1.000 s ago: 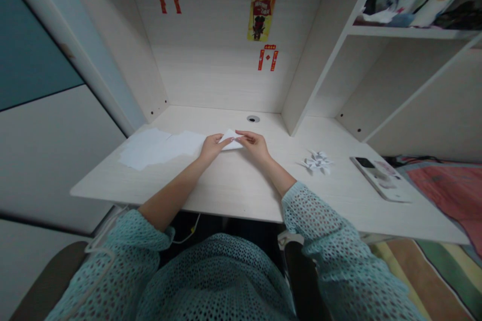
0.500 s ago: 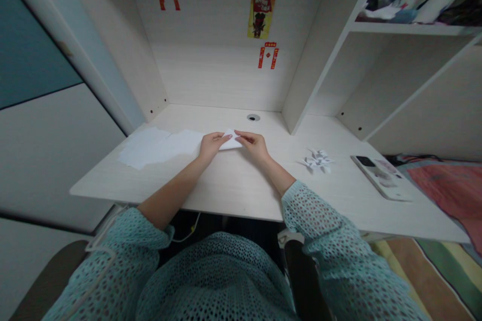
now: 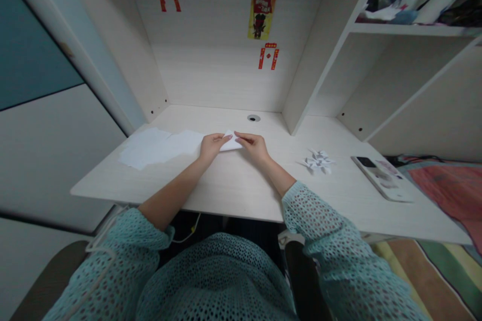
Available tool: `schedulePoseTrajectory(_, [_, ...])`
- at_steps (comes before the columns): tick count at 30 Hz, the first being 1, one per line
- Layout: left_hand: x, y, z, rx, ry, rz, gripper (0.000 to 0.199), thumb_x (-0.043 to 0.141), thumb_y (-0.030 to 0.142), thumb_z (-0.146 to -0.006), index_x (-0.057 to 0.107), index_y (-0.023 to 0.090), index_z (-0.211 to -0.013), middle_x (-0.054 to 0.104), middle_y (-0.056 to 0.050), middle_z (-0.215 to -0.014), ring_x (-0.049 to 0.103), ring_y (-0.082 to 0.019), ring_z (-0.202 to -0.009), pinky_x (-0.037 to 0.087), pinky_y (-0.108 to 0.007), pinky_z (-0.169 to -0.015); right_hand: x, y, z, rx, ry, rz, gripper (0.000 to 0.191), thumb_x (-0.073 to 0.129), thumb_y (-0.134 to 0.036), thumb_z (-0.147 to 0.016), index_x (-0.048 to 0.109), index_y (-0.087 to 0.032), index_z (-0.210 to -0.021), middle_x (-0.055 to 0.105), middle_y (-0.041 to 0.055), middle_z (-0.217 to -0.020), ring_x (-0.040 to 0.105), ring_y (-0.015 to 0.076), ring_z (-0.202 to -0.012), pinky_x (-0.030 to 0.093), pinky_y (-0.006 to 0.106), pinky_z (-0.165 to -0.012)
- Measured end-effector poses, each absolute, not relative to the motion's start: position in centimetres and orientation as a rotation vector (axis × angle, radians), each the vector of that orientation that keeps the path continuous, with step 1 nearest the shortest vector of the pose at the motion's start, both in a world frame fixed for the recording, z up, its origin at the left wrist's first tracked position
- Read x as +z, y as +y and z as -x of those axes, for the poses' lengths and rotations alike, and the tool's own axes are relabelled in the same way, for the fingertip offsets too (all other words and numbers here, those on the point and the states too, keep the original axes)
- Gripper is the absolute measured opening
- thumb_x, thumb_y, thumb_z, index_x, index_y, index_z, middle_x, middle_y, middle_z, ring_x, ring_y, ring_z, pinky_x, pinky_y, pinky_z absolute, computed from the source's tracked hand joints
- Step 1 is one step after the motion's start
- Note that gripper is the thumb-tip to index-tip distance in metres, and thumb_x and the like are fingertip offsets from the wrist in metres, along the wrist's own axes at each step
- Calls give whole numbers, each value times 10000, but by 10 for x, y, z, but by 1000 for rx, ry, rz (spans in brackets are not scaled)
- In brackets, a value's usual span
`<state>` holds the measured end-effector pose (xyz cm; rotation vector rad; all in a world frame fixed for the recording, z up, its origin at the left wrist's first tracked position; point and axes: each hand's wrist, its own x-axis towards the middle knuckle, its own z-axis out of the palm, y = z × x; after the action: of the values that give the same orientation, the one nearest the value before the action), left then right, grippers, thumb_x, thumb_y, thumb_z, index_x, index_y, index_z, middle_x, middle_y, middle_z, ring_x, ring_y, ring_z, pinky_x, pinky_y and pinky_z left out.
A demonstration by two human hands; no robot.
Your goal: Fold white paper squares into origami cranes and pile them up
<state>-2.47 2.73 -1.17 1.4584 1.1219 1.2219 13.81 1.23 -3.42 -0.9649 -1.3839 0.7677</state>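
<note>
A small folded sheet of white paper (image 3: 231,144) is held between both hands above the middle of the desk. My left hand (image 3: 211,145) pinches its left side, thumb on top. From the right, my right hand (image 3: 254,145) grips the other side with thumb and fingers closed near the upper corner. Parts of the paper are hidden behind the fingers. Loose white paper sheets (image 3: 150,149) lie just left of my left hand. Several small folded paper pieces (image 3: 318,161) with pointed tips sit in a cluster to the right of my right hand.
A phone (image 3: 380,179) lies on the right part of the white desk (image 3: 233,190). Behind the hands is a round cable hole (image 3: 253,118). An upright shelf panel (image 3: 324,60) rises at the back right. Red cloth (image 3: 448,190) lies beyond the desk's right edge.
</note>
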Motion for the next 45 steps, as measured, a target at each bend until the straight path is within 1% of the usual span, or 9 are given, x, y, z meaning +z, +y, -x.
schedulePoseTrajectory(12, [-12, 27, 23, 1250, 1054, -1456, 342, 742, 467, -587, 702, 158, -729, 694, -58, -743, 626, -201, -736, 458, -290, -691, -33, 13, -139, 771, -1365, 976, 280, 708, -356, -667, 720, -256, -929, 699, 24, -1019, 646, 222, -961, 476, 387, -916])
schedulePoseTrajectory(19, [-12, 28, 24, 1295, 1038, -1421, 369, 730, 489, -598, 706, 152, -745, 698, -57, -771, 618, -189, -736, 451, -273, -683, -32, 12, -138, 773, -1359, 963, 325, 714, -386, -650, 719, -246, -943, 698, 31, -1027, 644, 218, -948, 481, 361, -892])
schedulePoseTrajectory(21, [-13, 30, 26, 1331, 1041, -1385, 380, 730, 495, -594, 709, 152, -755, 697, -53, -772, 611, -183, -731, 445, -262, -667, -32, 13, -139, 780, -1345, 991, 355, 709, -412, -649, 717, -235, -956, 709, 42, -989, 657, 211, -866, 501, 347, -824])
schedulePoseTrajectory(24, [-15, 34, 28, 1370, 1051, -1326, 400, 725, 505, -595, 715, 150, -779, 694, -51, -784, 603, -177, -727, 437, -253, -648, -34, 15, -141, 771, -1340, 1041, 393, 684, -445, -669, 713, -207, -980, 728, 57, -853, 645, 188, -693, 504, 324, -693])
schedulePoseTrajectory(26, [-15, 35, 30, 1388, 1061, -1293, 409, 724, 505, -596, 717, 148, -795, 693, -53, -798, 599, -176, -732, 435, -251, -646, -35, 16, -143, 741, -1341, 1057, 400, 675, -456, -676, 715, -197, -978, 728, 62, -825, 626, 175, -645, 488, 312, -652])
schedulePoseTrajectory(31, [-13, 35, 30, 1442, 1084, -1236, 406, 731, 488, -587, 719, 144, -802, 688, -51, -795, 590, -166, -721, 427, -246, -639, -35, 17, -145, 767, -1294, 1075, 401, 687, -450, -658, 722, -183, -956, 724, 82, -865, 614, 163, -645, 470, 301, -635])
schedulePoseTrajectory(36, [-12, 36, 29, 1455, 1088, -1235, 417, 733, 499, -577, 713, 135, -777, 672, -44, -740, 565, -149, -672, 408, -235, -610, -29, 16, -147, 885, -1189, 1080, 411, 732, -425, -596, 734, -146, -897, 718, 83, -765, 595, 147, -625, 465, 293, -634])
schedulePoseTrajectory(41, [-14, 36, 29, 1423, 1067, -1239, 414, 732, 501, -582, 711, 139, -780, 666, -42, -740, 557, -141, -659, 402, -233, -608, -24, 15, -149, 942, -1114, 1110, 381, 762, -404, -542, 738, -163, -836, 706, 67, -746, 584, 143, -652, 457, 284, -627])
schedulePoseTrajectory(45, [-14, 36, 28, 1388, 1113, -1272, 413, 725, 502, -593, 706, 134, -781, 666, -44, -726, 554, -139, -636, 389, -233, -589, -23, 16, -152, 927, -1110, 1120, 381, 760, -381, -541, 723, -149, -841, 667, 43, -664, 548, 126, -612, 432, 271, -600])
